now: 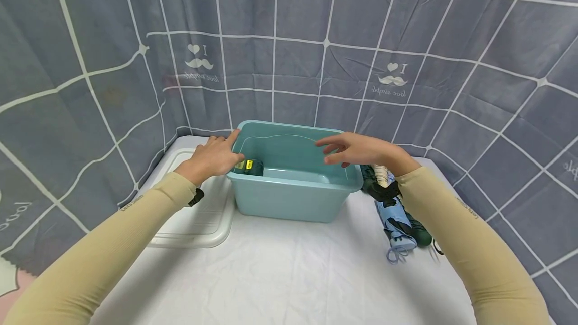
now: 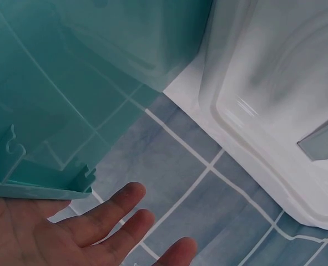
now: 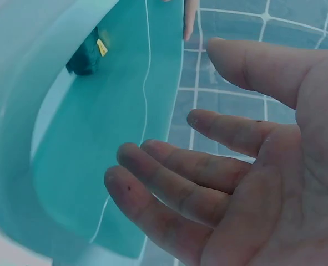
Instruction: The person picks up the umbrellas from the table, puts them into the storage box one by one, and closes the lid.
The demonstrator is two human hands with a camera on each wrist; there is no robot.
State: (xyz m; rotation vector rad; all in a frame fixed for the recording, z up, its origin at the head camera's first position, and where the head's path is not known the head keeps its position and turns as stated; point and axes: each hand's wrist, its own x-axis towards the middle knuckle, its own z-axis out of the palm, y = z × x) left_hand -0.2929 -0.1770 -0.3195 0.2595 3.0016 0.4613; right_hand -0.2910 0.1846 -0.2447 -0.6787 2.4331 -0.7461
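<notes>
A teal plastic storage bin (image 1: 289, 197) stands without its lid on a white-covered table. My left hand (image 1: 212, 157) is at the bin's left rim, fingers extended. In the left wrist view, the rim (image 2: 36, 190) lies against the hand while several fingertips (image 2: 129, 194) stick out past it. Over the bin's right side hovers my right hand (image 1: 356, 149), palm facing inward and fingers loosely spread, holding nothing. Inside the bin, at its left end, sits a dark green bundle (image 1: 255, 168) with a yellow label; the right wrist view shows this dark bundle (image 3: 85, 58) too.
A white lid (image 1: 203, 232) lies flat to the left of the bin. On the right, partly behind my right arm, are a light blue bundle (image 1: 392, 214) with a cord, a dark green bundle (image 1: 422, 234) and a cream roll (image 1: 382, 174). Grey checked curtains (image 1: 298, 64) surround the table.
</notes>
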